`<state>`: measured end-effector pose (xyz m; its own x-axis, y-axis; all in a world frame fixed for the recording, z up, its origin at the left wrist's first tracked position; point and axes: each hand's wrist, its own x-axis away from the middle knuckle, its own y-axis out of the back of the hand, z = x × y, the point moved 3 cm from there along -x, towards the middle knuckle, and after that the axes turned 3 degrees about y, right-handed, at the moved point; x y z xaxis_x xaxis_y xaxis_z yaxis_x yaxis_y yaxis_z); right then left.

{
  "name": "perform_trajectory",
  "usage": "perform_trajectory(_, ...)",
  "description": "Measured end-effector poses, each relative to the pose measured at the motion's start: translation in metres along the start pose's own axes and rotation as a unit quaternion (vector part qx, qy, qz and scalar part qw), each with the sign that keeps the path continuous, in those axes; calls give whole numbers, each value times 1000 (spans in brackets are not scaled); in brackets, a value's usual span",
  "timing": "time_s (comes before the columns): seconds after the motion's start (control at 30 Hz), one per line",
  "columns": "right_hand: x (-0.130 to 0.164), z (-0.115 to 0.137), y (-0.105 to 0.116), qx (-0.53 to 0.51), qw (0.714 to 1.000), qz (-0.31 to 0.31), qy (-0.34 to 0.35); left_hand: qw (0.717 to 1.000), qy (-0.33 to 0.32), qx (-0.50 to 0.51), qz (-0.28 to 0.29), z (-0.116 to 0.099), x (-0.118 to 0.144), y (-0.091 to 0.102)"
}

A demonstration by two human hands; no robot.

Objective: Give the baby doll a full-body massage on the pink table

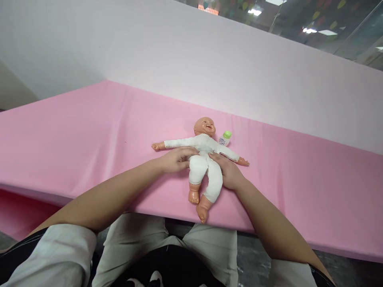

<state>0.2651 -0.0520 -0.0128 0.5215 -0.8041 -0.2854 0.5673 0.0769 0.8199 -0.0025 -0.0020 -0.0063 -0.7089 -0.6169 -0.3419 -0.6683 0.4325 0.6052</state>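
doll (204,159): 1 | bottle (225,138): 1 | hands: 2 | pink table (74,135): 1

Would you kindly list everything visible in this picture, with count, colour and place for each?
Baby doll: one, white suit, lying face up near the table's front edge, arms spread.
Small bottle: one, green cap, beside the doll's head.
Table cover: one, pink, across the view.
Wall: one, pale, behind the table.
Left hand: one, bare, on the doll's side.
Right hand: one, bare, on the doll's other side.
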Motion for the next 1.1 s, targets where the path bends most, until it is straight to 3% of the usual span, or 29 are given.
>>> perform_trajectory(0.27,3,7,-10,69,996,35,-38,995,15,-62,77,6,2,8)
perform_trajectory(0.53,6,10,-24,104,994,31,-3,982,2,-164,97,-4,6,7)
perform_trajectory(0.7,4,11,-33,116,993,12,-26,995,29,-94,32,11,3,6)
perform_trajectory(0.87,2,16,-33,117,993,14,-2,997,53,-43,-45,22,1,3)
perform_trajectory(1.1,0,5,-22,99,995,21,11,995,25,-74,-69,22,1,6)
